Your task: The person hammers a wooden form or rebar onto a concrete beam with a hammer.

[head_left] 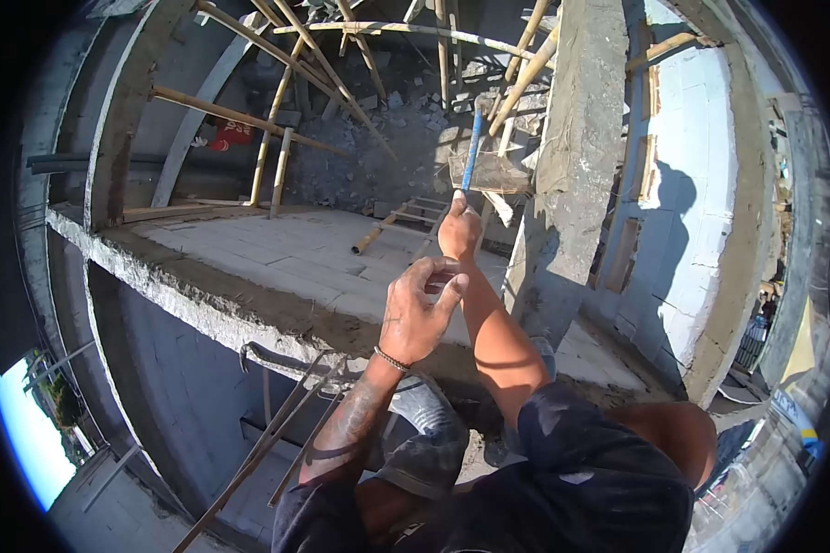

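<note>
My right hand is stretched out ahead, its fingers wrapped round the lower end of a hammer with a blue handle. The hammer stands out away from me, its head at the far end over a wooden board. Nearer to me, my left hand is raised beside the right forearm, fingers curled with the thumb apart from them. Nothing shows in the left hand. Below it runs a rough concrete beam.
Bamboo poles cross the space ahead, above rubble. A concrete column rises at the right, beside a pale block wall. A short ladder lies beyond the beam. Steel bars slant at the lower left, near a deep drop.
</note>
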Action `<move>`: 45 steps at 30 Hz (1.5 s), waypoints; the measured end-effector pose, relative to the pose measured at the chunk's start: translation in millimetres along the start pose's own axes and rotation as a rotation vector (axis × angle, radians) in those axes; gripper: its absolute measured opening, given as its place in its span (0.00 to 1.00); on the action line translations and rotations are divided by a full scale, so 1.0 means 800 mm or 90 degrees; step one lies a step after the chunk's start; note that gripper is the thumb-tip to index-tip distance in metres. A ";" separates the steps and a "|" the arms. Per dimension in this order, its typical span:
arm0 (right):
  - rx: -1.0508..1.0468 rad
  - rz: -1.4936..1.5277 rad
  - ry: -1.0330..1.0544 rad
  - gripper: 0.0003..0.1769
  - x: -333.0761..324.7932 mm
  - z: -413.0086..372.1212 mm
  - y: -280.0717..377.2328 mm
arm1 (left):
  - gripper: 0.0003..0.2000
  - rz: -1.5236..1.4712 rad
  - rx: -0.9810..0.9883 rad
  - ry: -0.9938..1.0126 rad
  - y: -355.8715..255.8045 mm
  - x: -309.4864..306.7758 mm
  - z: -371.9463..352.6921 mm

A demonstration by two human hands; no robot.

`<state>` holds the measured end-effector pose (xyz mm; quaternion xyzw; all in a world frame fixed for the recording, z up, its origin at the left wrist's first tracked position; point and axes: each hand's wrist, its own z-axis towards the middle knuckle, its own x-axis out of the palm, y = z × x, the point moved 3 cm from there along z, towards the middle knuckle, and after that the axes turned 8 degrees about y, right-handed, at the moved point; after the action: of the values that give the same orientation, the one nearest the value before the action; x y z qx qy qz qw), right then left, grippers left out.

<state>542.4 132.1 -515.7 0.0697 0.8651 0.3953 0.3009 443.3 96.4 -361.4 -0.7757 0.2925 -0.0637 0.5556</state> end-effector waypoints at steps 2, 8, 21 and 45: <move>-0.058 -0.034 0.010 0.29 -0.022 0.001 0.006 | 0.13 0.059 0.017 -0.027 0.015 -0.004 0.011; -0.321 -0.205 -0.228 0.21 -0.184 0.073 0.041 | 0.15 0.299 0.025 -0.082 0.063 0.003 0.069; -0.182 -0.403 -0.412 0.20 -0.250 0.196 0.011 | 0.34 0.619 0.100 0.053 0.155 0.104 0.248; -0.227 -0.367 -0.398 0.16 -0.251 0.197 0.010 | 0.08 0.712 0.091 0.357 0.241 0.096 0.299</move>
<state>794.6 167.1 -496.5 -0.1104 0.6352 0.3983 0.6525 533.9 212.5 -641.8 -0.4198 0.7836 0.0163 0.4576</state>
